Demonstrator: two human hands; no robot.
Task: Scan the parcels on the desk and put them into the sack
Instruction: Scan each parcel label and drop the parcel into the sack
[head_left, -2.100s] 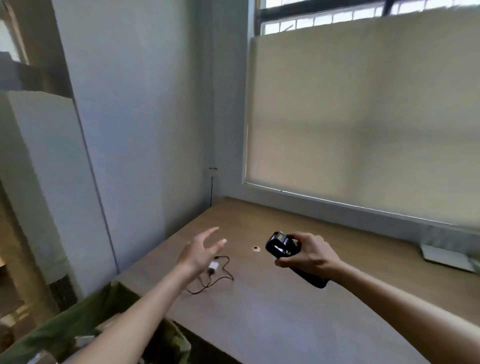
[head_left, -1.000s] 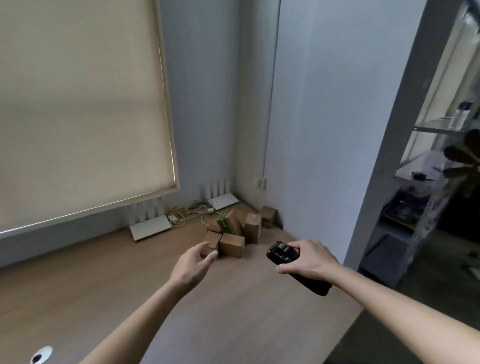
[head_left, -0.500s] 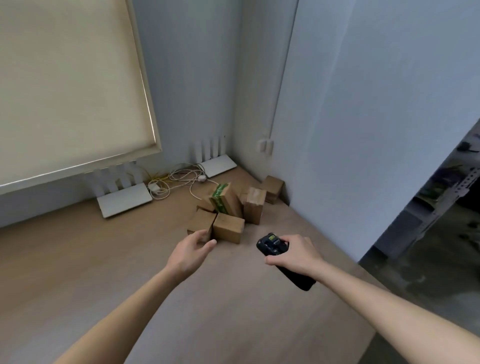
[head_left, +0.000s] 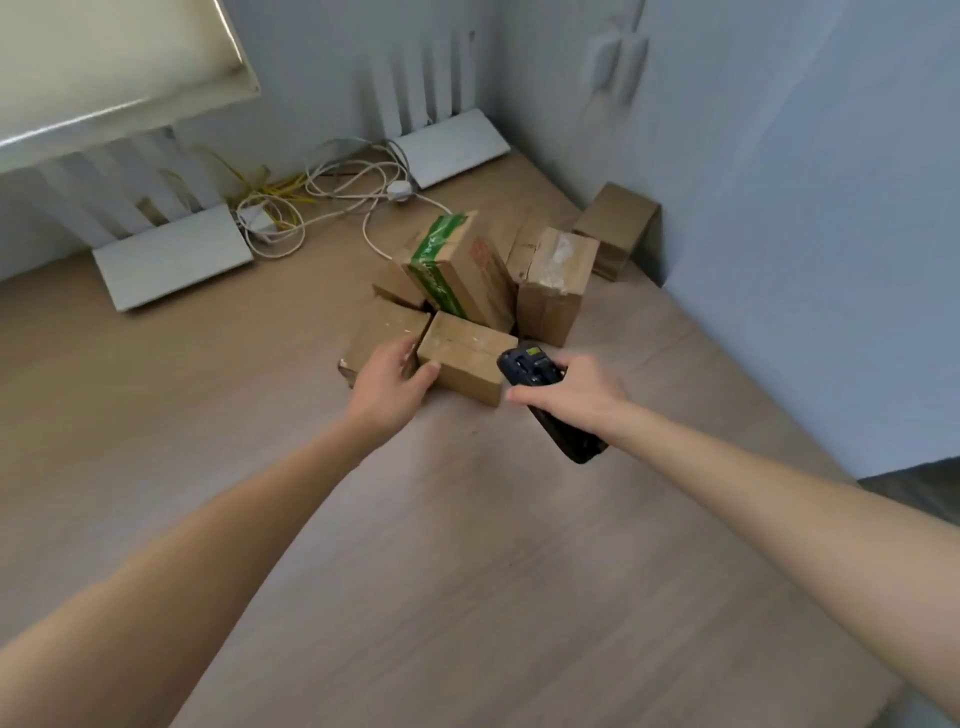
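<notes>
Parcels sit clustered toward the far right corner of the wooden worktop (head_left: 467, 545), and both hands reach in from the near edge. The left hand (head_left: 390, 387) curls its fingers and thumb around the left end of the nearest parcel (head_left: 465, 358), a small plain cardboard box lying flat. Just to the right, the right hand (head_left: 574, 395) grips a black handheld scanner (head_left: 530, 366), whose head is just beside that same box's right end and whose handle sticks out below the wrist. A flat brown parcel (head_left: 384, 332) lies against the held box on its left, partly under the left hand. Behind these, a green-taped box (head_left: 457, 265) leans tilted, with a taller upright box (head_left: 556, 286) to its right. Farther back, another small box (head_left: 615, 226) rests against the right wall. Beyond the pile, tangled white and yellow cables (head_left: 311, 202) run between two flat white devices (head_left: 171, 260) lying along the back wall, below the window blind (head_left: 104, 57).
</notes>
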